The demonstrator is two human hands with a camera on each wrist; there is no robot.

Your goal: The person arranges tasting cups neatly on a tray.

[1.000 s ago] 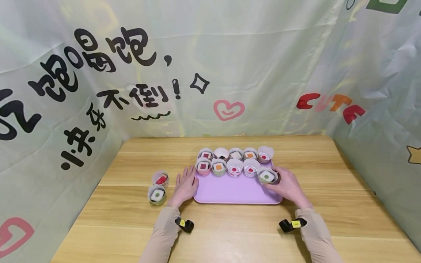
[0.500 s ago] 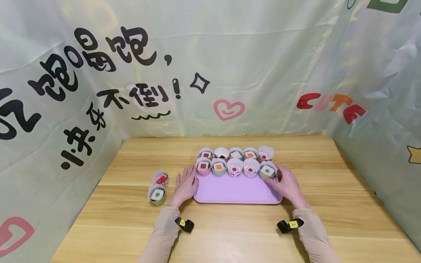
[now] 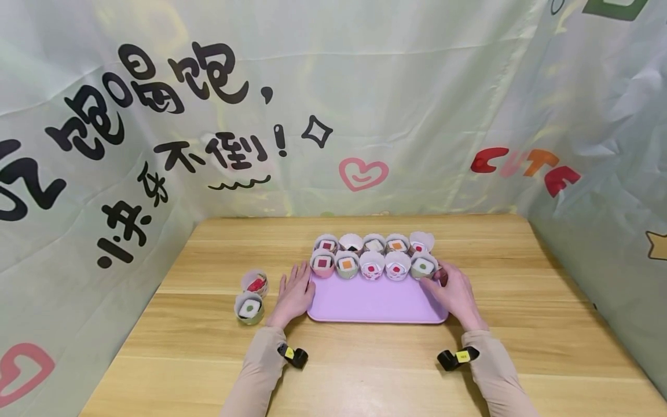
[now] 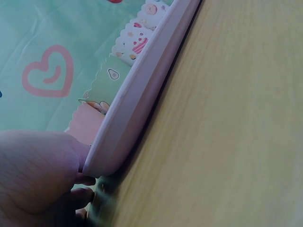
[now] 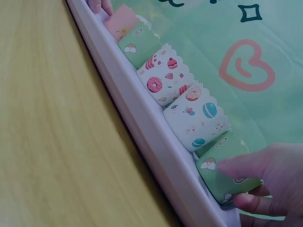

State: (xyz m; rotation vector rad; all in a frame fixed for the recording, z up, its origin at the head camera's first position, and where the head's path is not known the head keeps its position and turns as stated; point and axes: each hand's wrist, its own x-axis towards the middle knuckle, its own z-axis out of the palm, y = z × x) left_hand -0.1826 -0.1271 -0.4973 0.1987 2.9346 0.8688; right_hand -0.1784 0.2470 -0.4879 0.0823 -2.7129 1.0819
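Observation:
A lilac tray (image 3: pixel 375 301) holds two rows of paper baking cups along its far half. My right hand (image 3: pixel 457 294) grips the green paper cup (image 3: pixel 423 266) at the right end of the nearer row. In the right wrist view, the thumb (image 5: pixel 241 165) lies across this cup's printed front, with other fingers curled by its lower side. A white square piece with a green dot sits inside the cup. My left hand (image 3: pixel 293 295) rests at the tray's left edge with its fingers stretched forward. The left wrist view shows that hand (image 4: pixel 38 175) against the tray's corner.
Left of my left hand, a green cup (image 3: pixel 249 308) with a green-dotted white piece and a cup with red filling (image 3: pixel 255 283) stand on the wooden table (image 3: pixel 365 376). A printed fabric backdrop (image 3: pixel 417 116) encloses the table's back and sides.
My right hand has carried the green cup slightly back, into line with the nearer row on the tray, and shifted a little left. My left hand has stayed in place.

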